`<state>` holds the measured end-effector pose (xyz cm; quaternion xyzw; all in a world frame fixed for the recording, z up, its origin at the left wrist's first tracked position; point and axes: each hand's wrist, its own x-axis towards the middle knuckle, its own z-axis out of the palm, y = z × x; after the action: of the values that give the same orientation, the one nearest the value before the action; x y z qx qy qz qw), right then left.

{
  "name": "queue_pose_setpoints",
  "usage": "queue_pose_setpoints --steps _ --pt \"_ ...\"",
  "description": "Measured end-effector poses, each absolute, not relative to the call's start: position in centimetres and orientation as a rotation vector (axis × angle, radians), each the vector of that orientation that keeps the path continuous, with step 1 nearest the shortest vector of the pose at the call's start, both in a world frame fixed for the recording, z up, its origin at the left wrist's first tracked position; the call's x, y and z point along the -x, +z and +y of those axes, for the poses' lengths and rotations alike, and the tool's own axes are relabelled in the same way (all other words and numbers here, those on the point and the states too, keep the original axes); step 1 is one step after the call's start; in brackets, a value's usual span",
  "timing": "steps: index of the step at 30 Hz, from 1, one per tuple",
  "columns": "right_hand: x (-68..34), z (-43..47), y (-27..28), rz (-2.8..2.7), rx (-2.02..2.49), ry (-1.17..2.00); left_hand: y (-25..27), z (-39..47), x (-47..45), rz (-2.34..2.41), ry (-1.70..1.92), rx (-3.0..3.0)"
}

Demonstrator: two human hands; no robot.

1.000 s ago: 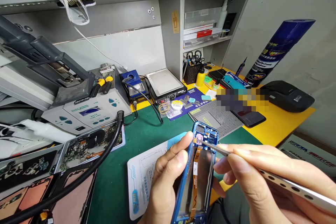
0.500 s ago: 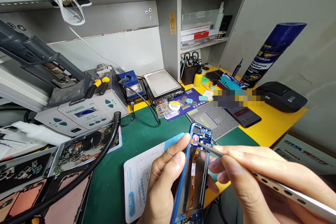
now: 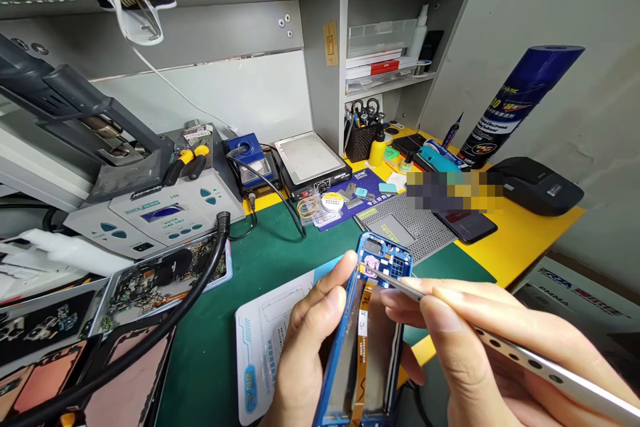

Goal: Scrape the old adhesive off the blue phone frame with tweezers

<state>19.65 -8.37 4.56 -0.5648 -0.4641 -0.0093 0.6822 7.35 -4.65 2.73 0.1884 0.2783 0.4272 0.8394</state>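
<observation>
My left hand (image 3: 313,340) is closed around a blue phone frame (image 3: 336,365), which it holds up at a slant over the bench. An orange ribbon cable (image 3: 361,360) with a white label runs down the inside of the frame. Near the frame's top sits a small pink pad (image 3: 371,263). Between thumb and fingers, my right hand (image 3: 470,340) pinches metal tweezers (image 3: 530,363) with a row of holes. Their tip lies at the upper left inside the frame, beside the pink pad; whether it grips anything is too small to tell.
Below lies a green mat (image 3: 200,360) with a white-and-blue pad (image 3: 250,327). A thick black hose (image 3: 203,280) crosses the left side from a hot-air station (image 3: 165,210). Further back are a heating plate (image 3: 313,160), a perforated metal plate (image 3: 433,237) and a dark phone (image 3: 470,227).
The phone frame has turned slightly, showing more of its inside, and shifted a little left. My left fingers moved slightly left with it. The tweezers' tip stays near the pink pad.
</observation>
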Motion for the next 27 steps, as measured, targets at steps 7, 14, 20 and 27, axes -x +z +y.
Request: queue_pose_setpoints --steps 7,14,20,27 --pt "-17.8 -8.4 5.1 -0.857 1.37 -0.004 1.8 -4.8 -8.0 0.668 1.024 -0.307" --pt "-18.6 -8.9 5.4 -1.011 1.379 -0.044 2.3 -4.2 -7.5 0.491 0.792 -0.187" --pt "-18.6 -8.1 5.9 -1.023 1.385 -0.03 1.6 -4.1 -7.1 0.526 0.764 -0.164" --pt "-18.5 -7.3 6.0 -0.753 1.372 0.074 3.1 -4.5 -8.3 0.349 0.785 -0.279"
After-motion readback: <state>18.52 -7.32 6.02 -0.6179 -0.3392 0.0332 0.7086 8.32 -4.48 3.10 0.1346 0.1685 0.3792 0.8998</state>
